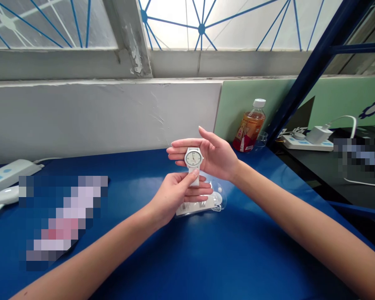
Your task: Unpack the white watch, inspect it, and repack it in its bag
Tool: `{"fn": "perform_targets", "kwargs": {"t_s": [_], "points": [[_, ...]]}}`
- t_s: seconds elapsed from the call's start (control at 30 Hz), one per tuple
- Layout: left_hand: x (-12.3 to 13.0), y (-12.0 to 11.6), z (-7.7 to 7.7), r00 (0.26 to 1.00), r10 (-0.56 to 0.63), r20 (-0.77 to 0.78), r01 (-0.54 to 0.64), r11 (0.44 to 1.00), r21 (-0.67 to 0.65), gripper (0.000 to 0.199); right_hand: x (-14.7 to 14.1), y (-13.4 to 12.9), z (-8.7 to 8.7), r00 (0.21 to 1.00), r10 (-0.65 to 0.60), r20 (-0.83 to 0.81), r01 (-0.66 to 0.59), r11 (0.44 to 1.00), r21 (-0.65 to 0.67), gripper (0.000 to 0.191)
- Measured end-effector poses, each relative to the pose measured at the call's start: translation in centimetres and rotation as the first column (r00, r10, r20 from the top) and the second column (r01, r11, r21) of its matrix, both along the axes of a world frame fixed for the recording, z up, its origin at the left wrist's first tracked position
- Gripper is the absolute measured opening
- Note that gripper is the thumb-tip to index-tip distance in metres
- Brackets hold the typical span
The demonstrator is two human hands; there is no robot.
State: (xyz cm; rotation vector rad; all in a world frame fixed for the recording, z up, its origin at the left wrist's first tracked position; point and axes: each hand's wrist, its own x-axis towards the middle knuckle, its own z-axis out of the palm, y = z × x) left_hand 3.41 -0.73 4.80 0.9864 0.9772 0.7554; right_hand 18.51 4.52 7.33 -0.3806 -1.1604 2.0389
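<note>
A white wristwatch (193, 158) with a round pale dial and dark hands is held up over the blue tabletop. My left hand (175, 193) pinches its white strap between thumb and fingers, just below the watch case. Behind the watch, my right hand (217, 156) is spread with its palm showing and its fingers pointing left. The case overlaps these fingers; whether they touch it I cannot tell. Partly hidden beneath my left hand, a clear plastic pouch (219, 200) with a white card and a bead chain lies on the table.
An orange-red drink bottle (250, 125) with a white cap stands at the back right beside a clear cup (261, 140). White power strips (12, 173) lie at the left and beyond the blue frame post (303, 83). A blurred-out flat item (65, 221) rests on the left.
</note>
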Motion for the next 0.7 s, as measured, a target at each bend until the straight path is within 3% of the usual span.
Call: {"fn": "perform_targets", "kwargs": {"t_s": [0.27, 0.5, 0.6, 0.7], "points": [[0.0, 0.1, -0.4, 0.995, -0.072, 0.074, 0.073, 0.997, -0.013, 0.033, -0.2, 0.5, -0.5, 0.998, -0.031, 0.053, 0.034, 0.997, -0.062, 0.059], [-0.1, 0.2, 0.0, 0.997, -0.067, 0.042, 0.068, 0.998, -0.014, 0.032, -0.2, 0.5, -0.6, 0.997, -0.036, 0.073, 0.039, 0.999, -0.035, 0.058], [-0.2, 0.3, 0.2, 0.993, -0.079, 0.089, 0.082, 0.996, -0.032, 0.03, -0.2, 0.0, -0.5, 0.977, -0.153, 0.151, 0.15, 0.988, 0.031, 0.048], [-0.4, 0.4, 0.3, 0.991, -0.062, 0.118, 0.063, 0.998, -0.007, 0.027, 0.4, -1.1, -0.7, 0.91, -0.346, 0.227, 0.321, 0.936, 0.143, 0.03]]}}
